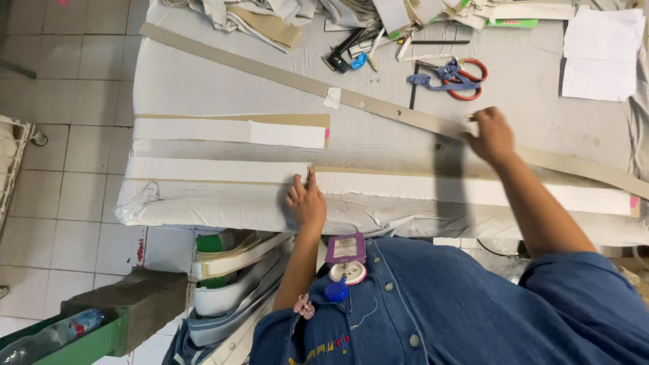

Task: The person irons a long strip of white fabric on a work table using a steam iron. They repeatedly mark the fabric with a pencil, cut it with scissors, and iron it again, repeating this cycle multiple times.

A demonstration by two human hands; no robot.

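A long white fabric strip (216, 169) lies along the near edge of the padded white table (203, 88), on a tan band. My left hand (306, 200) presses on this strip with its fingertips where two pieces meet. My right hand (491, 135) reaches forward and grips a long grey-beige strip (284, 76) that runs diagonally across the table. A shorter white strip on tan backing (230, 130) lies between the two long ones, to the left.
Red-handled scissors wrapped in blue cloth (454, 78) lie behind the diagonal strip. White paper sheets (600, 54) sit at the back right. Fabric scraps and pens are piled at the back. Rolled strips (230, 277) fill a bin under the table. Tiled floor on the left.
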